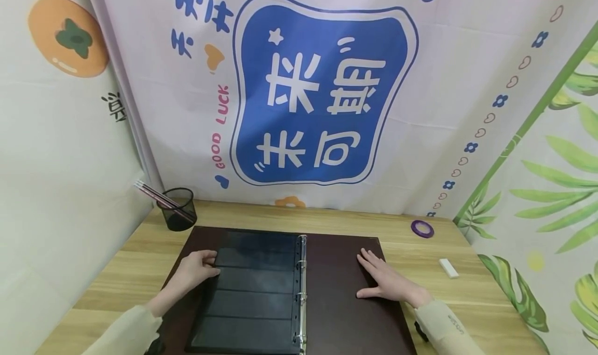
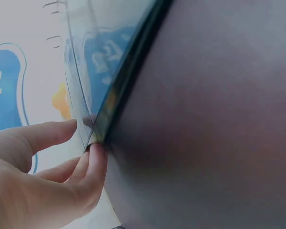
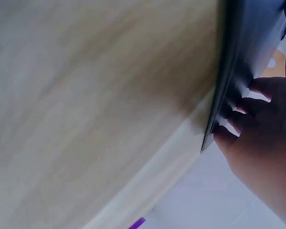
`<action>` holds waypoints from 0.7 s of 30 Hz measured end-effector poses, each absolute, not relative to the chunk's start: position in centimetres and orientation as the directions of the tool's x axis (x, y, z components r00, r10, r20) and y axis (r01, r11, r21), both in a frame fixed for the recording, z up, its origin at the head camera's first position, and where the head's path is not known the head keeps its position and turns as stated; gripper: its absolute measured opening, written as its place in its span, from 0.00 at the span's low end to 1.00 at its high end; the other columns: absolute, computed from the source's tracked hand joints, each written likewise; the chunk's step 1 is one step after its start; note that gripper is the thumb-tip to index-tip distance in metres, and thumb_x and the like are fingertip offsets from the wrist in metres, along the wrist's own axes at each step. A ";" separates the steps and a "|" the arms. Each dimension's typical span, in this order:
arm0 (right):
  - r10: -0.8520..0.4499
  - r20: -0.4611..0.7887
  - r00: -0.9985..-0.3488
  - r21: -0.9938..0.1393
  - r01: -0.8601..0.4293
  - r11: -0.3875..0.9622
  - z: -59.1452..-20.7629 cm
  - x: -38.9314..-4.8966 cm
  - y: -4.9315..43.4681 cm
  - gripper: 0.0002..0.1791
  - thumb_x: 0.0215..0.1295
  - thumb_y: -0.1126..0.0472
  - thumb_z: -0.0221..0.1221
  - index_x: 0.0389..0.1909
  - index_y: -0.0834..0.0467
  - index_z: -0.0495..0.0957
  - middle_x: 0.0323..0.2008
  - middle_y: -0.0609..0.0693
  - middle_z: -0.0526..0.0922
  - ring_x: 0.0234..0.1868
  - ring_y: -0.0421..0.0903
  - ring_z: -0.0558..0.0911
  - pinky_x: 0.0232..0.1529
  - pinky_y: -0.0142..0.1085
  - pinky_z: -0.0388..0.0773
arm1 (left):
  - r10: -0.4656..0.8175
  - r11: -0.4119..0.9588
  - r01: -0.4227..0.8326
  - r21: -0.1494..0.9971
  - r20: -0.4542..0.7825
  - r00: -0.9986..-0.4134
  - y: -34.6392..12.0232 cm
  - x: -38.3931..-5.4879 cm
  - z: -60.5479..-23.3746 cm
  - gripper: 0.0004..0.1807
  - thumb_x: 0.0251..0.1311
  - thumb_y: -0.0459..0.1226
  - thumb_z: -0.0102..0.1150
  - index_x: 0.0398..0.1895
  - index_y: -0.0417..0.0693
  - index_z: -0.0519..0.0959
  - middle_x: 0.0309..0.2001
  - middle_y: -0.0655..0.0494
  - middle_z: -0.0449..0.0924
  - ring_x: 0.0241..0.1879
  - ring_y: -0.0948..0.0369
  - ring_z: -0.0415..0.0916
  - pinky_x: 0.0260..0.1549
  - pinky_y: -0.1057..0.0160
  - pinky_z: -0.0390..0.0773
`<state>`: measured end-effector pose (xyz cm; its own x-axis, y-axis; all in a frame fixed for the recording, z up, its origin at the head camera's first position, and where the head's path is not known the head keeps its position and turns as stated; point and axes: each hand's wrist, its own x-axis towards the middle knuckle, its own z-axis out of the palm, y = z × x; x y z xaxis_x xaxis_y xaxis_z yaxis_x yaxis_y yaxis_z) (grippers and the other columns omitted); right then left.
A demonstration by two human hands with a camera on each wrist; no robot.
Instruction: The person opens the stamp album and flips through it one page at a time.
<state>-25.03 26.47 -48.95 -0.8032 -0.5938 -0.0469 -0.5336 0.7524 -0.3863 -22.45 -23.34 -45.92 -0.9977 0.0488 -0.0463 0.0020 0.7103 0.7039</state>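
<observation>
An open dark brown ring binder (image 1: 341, 287) lies on the wooden table. On its left half are black sheets with clear horizontal pockets (image 1: 252, 280), held by the metal rings (image 1: 302, 296) down the middle. My left hand (image 1: 198, 269) is at the outer edge of these pocket sheets. In the left wrist view, the curled fingers (image 2: 97, 162) sit against the edge of the pocket sheet (image 2: 126, 81), with the thumb on the other side. My right hand (image 1: 385, 280) rests on the binder's bare right side, its fingers spread. The right wrist view shows its fingertips on the cover (image 3: 238, 62).
A black mesh cup (image 1: 179, 209) holding several pencils (image 1: 161, 196) stands at the back left. To the right lie a purple ring-shaped roll (image 1: 422, 229) and a white eraser-like block (image 1: 448, 268). A printed cloth (image 1: 322, 194) hangs behind the table (image 1: 355, 222).
</observation>
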 end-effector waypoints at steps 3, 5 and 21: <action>-0.593 -0.041 -0.804 -0.384 -0.536 0.752 -49.0 -25.2 26.5 0.54 0.62 0.38 0.63 0.75 0.71 0.53 0.76 0.72 0.48 0.76 0.73 0.50 0.70 0.67 0.55 | 0.049 0.729 0.019 0.684 -0.024 -0.999 -23.2 -22.5 -46.3 0.28 0.56 0.30 0.65 0.60 0.23 0.73 0.51 0.31 0.81 0.46 0.46 0.81 0.39 0.52 0.83; -0.595 -0.036 -0.803 -0.384 -0.539 0.750 -49.0 -25.3 26.5 0.54 0.62 0.38 0.63 0.75 0.71 0.53 0.76 0.72 0.48 0.76 0.73 0.50 0.69 0.68 0.55 | 0.058 0.742 0.038 0.669 -0.008 -0.998 -23.1 -22.6 -46.6 0.28 0.56 0.30 0.66 0.59 0.24 0.74 0.51 0.31 0.81 0.45 0.46 0.81 0.39 0.53 0.83; -0.600 -0.047 -0.799 -0.408 -0.533 0.742 -48.6 -25.1 26.4 0.54 0.62 0.39 0.63 0.74 0.72 0.53 0.76 0.73 0.48 0.75 0.74 0.50 0.68 0.69 0.56 | 0.143 0.807 0.167 0.567 0.088 -0.986 -22.7 -23.0 -47.8 0.25 0.54 0.30 0.68 0.53 0.20 0.77 0.42 0.32 0.80 0.35 0.52 0.77 0.36 0.53 0.79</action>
<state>-25.09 26.40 -48.61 -0.7989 -0.5996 -0.0473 -0.5325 0.7418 -0.4077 -23.05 -22.72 -47.81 -0.9859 0.1428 0.0876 0.1672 0.8065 0.5671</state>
